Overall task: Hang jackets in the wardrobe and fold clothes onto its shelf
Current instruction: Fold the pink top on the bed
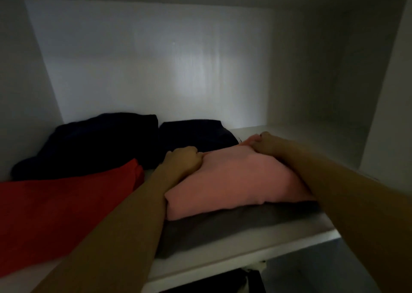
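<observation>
A folded pink garment (pixel 227 181) lies on top of a folded grey garment (pixel 223 228) on the white wardrobe shelf (pixel 245 250). My left hand (pixel 182 161) grips the pink garment's far left edge, fingers curled into the cloth. At the far right corner of the same garment, my right hand (pixel 265 144) pinches the fabric. Both forearms reach into the dim shelf compartment from the front.
A folded red garment (pixel 62 205) lies at the left front of the shelf. Two dark navy folded garments (pixel 95 139) (pixel 196 134) sit behind, against the back wall. The compartment's right side wall (pixel 323 92) stands close. Dark clothing (pixel 223 281) shows below the shelf.
</observation>
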`<action>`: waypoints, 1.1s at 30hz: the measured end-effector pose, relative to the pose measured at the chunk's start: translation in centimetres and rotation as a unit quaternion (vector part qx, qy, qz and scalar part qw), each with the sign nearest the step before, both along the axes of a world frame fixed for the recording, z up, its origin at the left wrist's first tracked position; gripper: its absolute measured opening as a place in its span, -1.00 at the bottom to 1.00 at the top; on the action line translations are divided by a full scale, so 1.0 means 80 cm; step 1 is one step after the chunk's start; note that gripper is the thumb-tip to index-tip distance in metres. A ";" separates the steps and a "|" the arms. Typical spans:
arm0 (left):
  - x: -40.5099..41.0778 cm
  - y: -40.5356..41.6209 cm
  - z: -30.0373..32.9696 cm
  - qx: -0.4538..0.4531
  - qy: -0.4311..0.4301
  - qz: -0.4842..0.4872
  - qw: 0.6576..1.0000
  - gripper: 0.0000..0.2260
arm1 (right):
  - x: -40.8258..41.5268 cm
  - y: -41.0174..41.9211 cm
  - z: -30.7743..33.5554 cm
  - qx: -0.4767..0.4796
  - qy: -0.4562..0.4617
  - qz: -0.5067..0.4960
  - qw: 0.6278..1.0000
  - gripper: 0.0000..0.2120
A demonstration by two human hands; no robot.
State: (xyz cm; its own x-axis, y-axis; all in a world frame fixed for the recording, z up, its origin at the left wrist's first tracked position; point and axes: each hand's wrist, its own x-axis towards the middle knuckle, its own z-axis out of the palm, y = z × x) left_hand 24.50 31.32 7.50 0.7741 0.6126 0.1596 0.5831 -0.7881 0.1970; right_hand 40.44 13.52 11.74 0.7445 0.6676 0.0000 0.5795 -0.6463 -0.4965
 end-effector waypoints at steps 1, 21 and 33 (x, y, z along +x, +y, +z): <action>-0.003 -0.002 0.007 0.003 0.013 -0.002 1.000 -0.59 | -0.006 -0.011 0.007 0.004 -0.002 0.020 1.000 -0.46; -0.012 -0.425 0.044 0.226 -0.130 -0.193 0.946 -0.67 | -0.150 -0.438 -0.034 0.065 -0.133 -0.055 0.988 -0.43; -0.031 -0.682 -0.111 0.095 0.164 -0.426 0.885 -0.65 | -0.295 -0.761 -0.174 -0.136 0.142 -0.250 0.948 -0.36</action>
State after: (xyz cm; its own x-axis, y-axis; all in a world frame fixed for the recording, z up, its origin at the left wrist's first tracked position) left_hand 22.05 -23.27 -1.42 0.9658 -0.2286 -0.1223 -0.2367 -0.9699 -0.0564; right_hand 16.86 -47.34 -2.19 0.9121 0.1786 -0.3690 0.0356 -0.9312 -0.3627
